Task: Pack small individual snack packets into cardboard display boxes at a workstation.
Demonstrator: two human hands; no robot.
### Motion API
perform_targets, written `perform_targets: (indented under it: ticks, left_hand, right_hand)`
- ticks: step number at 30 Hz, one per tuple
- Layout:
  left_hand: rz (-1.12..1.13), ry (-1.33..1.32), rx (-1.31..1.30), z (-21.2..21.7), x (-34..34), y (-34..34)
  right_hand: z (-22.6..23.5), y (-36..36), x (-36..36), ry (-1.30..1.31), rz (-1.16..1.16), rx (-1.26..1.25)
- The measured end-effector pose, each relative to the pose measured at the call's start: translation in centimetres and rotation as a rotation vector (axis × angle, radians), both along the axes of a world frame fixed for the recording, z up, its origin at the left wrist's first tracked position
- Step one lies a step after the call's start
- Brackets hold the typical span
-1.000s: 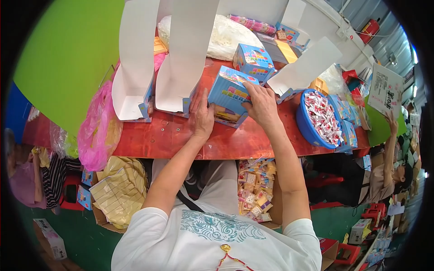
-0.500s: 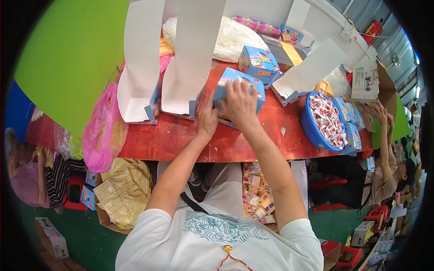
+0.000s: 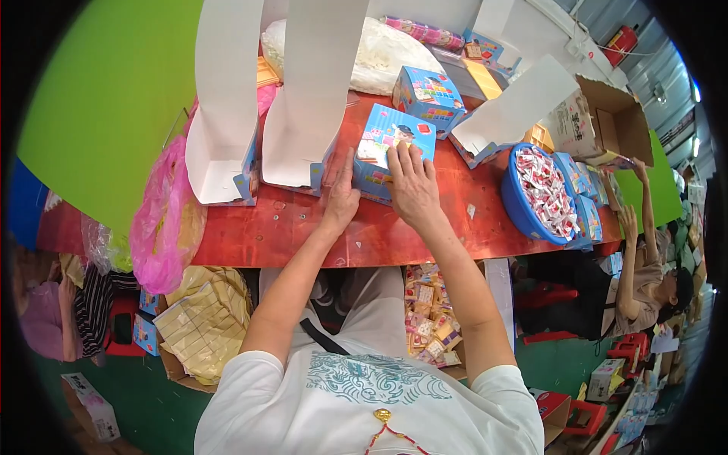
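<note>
A closed blue cardboard box (image 3: 394, 133) with colourful printing sits on the red table in front of me. My right hand (image 3: 415, 186) lies over the front edge of its lid, fingers stretched out flat. At the box's left side, my left hand (image 3: 343, 199) rests with fingers straight and pointing away from me; whether they press on the box I cannot tell. Left of it stand two open boxes, a nearer-to-hand one (image 3: 292, 163) and another one (image 3: 220, 178), with tall white lids upright. Behind the closed box is a second closed blue box (image 3: 430, 98).
To the right are an open box with a tilted lid (image 3: 523, 102) and a blue basin (image 3: 508, 201) of small wrapped packets. A pink plastic bag (image 3: 159, 220) hangs over the table's left edge. A carton of packets (image 3: 431, 311) is below. At right, a co-worker handles a brown carton (image 3: 618, 125).
The box under my hands has settled squarer, its lid now lying flat in view. My right hand has slid back from its top to the front edge. The co-worker's carton has tipped.
</note>
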State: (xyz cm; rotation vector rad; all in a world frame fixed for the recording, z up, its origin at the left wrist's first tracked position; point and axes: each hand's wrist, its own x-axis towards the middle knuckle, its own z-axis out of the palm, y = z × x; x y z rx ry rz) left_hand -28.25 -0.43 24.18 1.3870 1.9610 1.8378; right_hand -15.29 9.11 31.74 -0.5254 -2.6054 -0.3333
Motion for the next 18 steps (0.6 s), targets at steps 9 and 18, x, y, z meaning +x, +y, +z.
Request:
perform_targets:
  ticks: [9,18]
  left_hand:
    - [0.138,0.499,0.095,4.1,1.1,-0.4]
    - [0.073,0.834,-0.232,5.2,-0.5,1.5]
  right_hand:
    - [0.3,1.2,1.1,0.074,-0.023,-0.215]
    - [-1.7,2.3,0.7,0.09,-0.047,-0.32]
